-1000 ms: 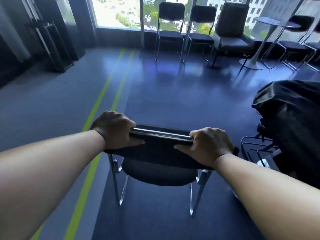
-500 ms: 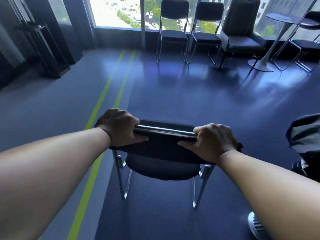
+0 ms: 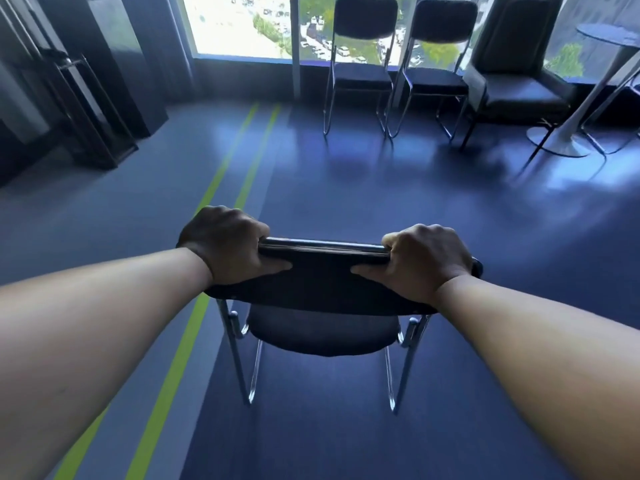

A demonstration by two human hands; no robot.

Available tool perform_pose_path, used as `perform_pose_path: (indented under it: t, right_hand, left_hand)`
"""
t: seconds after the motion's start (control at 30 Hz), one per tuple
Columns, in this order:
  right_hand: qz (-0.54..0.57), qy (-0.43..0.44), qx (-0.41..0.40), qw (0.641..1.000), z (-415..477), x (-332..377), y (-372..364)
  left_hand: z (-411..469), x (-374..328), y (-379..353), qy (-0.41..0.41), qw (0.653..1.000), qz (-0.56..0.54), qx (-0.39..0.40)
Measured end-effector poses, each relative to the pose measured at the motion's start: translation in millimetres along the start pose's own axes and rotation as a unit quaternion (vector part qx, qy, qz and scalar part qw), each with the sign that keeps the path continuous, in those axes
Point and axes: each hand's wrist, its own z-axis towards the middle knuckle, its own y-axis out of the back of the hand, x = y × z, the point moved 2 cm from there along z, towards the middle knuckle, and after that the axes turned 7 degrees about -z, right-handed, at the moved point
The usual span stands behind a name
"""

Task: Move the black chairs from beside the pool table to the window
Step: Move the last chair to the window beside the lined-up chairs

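Gripping the top edge of the backrest, the left hand and the right hand hold the black chair at its two upper corners, each on its own side. On both hands the fingers are curled over the far side of the chrome top rail, their tips hidden behind it. Each thumb lies flat along the near face of the backrest and points inward toward the other. The middle of the backrest shows bare between the hands. The chair faces away from the person, its seat below the backrest and its chrome legs reaching down toward the blue floor; whether the legs touch the floor cannot be told. It is out on the open floor, just right of two green lines and well apart from the window. Against that window stand a second black chair and a third black chair side by side, with a dark armchair to their right and a round table beyond it.
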Motion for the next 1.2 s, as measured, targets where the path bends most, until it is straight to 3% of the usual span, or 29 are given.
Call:
perform_pose_path:
  t: [0.23, 0.47, 0.6, 0.73, 0.93, 1.2]
  right_hand:
    - [-0.009, 0.003, -0.02, 1.0, 76.7, -9.8, -32.3]
    - [-0.008, 0.037, 0.038, 0.999, 187.2, -38.7, -68.0]
    - [-0.033, 0.028, 0.034, 0.999, 269.7, -63.4, -85.6]
    - [-0.016, 0.01, 0.061, 0.998, 336.4, -68.0, -109.2]
    - [-0.028, 0.014, 0.049, 0.998, 428.0, -92.4, -134.5]
    - [-0.051, 0.033, 0.047, 0.997, 533.0, -110.3, -164.1]
  left_hand:
    - [62.0, 44.7, -23.6, -0.017, 0.999, -0.003, -0.028]
    - [158.7, 101.7, -55.0, -0.004, 1.0, 0.004, -0.006]
    - [231.3, 142.4, -75.8, -0.007, 1.0, 0.005, -0.025]
    - [292.2, 184.1, -99.5, 0.011, 1.0, 0.002, 0.008]
    - [370.1, 234.0, -120.3, -0.01, 1.0, 0.003, -0.027]
    - [451.9, 289.3, -140.3, 0.025, 1.0, 0.011, -0.002]
